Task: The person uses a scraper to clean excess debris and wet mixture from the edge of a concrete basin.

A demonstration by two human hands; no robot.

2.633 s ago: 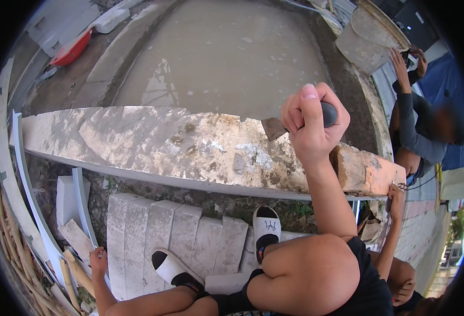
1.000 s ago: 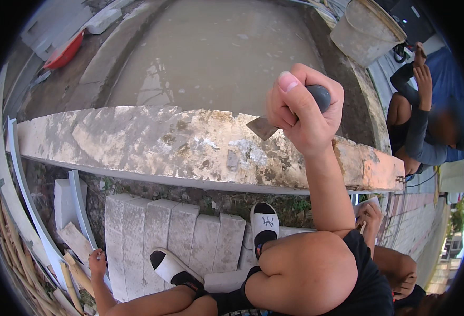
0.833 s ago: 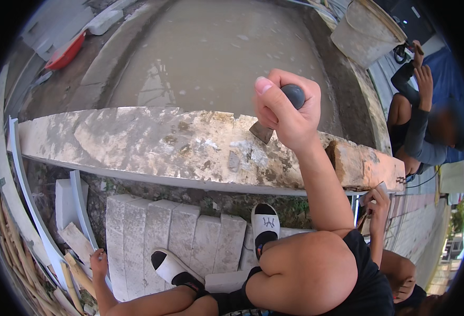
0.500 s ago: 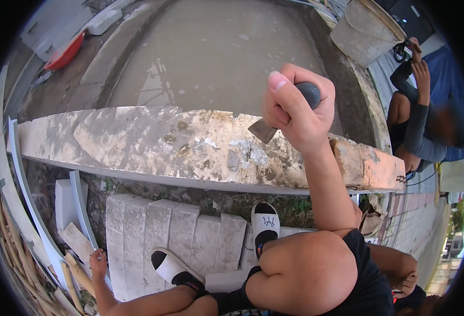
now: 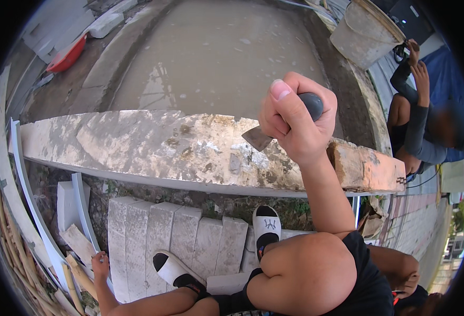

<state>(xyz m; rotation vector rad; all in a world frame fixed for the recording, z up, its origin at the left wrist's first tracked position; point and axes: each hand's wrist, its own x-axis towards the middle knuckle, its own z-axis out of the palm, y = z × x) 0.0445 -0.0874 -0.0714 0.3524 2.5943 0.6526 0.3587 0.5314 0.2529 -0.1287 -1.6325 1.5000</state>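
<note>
My right hand [image 5: 301, 118] is closed in a fist around a scraper with a rounded dark grey handle [image 5: 311, 107]. Its short metal blade [image 5: 257, 138] sticks out on the left, above the top of a rough, stained wall [image 5: 179, 142]; whether it touches the wall I cannot tell. Flaked pale patches mark the surface by the blade. Low at the left, my left hand [image 5: 100, 265] has curled fingers beside a long white strip [image 5: 84, 213]. What those fingers hold, if anything, is too small to make out.
Murky water [image 5: 226, 58] fills a basin beyond the wall. A dirty white bucket [image 5: 362, 37] stands on its right edge, a red tub [image 5: 67, 54] at far left. Pale blocks [image 5: 160, 242] lie under my feet, bamboo poles [image 5: 18, 258] at left. A co-worker [image 5: 427, 126] sits at right.
My right hand has come slightly nearer with the scraper, and the blade has shifted a little left and down. My left hand stays in about the same place.
</note>
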